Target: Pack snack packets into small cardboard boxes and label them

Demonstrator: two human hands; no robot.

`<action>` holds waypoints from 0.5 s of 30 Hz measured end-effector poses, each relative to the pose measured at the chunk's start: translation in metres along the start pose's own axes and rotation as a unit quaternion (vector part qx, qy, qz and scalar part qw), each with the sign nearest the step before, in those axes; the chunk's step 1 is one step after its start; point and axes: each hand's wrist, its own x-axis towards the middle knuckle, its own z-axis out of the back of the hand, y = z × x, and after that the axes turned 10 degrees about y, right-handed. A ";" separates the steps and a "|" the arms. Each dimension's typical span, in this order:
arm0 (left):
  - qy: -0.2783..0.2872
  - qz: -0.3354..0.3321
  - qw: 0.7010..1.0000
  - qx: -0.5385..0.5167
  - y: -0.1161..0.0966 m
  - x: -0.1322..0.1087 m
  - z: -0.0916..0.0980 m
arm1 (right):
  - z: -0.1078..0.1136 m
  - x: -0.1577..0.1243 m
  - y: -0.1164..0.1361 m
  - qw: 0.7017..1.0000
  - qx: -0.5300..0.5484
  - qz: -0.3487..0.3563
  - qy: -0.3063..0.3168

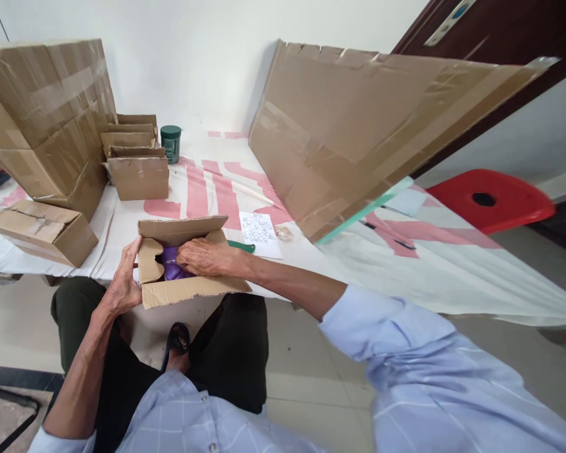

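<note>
A small open cardboard box (195,294) with raised flaps sits at the table's front edge, partly over my lap. My left hand (125,280) grips its left end, thumb at the side flap. Inside the box lies a purple, soft-looking item (172,264); what it is I cannot make out. My right hand (205,257) reaches in from the right with curled fingers closed on the purple item, the fingertips partly hidden. Just behind the box's right end a green handle (241,246) sticks out over a white sheet with small printed marks (259,229).
Taped cardboard boxes (51,107) are stacked at the left, with one closed box (42,231) in front. Several open boxes (139,178) stand beside a green-lidded jar (170,145). A large cardboard panel (353,119) leans at the right, near a pen (391,236) and red stool (495,195).
</note>
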 end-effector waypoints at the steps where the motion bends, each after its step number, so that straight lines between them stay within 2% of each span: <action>1: 0.001 -0.003 1.000 -0.003 0.000 0.000 0.000 | -0.001 -0.001 0.001 1.000 -0.001 0.007 -0.019; 5: 0.008 -0.005 1.000 -0.008 0.004 0.002 0.001 | 0.001 -0.010 0.002 0.993 0.013 0.045 -0.108; 8: 0.009 -0.003 1.000 -0.010 0.009 0.002 0.001 | 0.014 -0.025 -0.001 0.976 0.074 0.062 -0.196; 11: 0.000 0.002 1.000 -0.009 0.013 0.003 0.001 | 0.037 -0.052 -0.006 0.935 0.195 0.051 -0.293; 15: -0.003 0.004 1.000 0.001 0.016 0.003 0.003 | 0.063 -0.091 -0.019 0.869 0.314 0.000 -0.383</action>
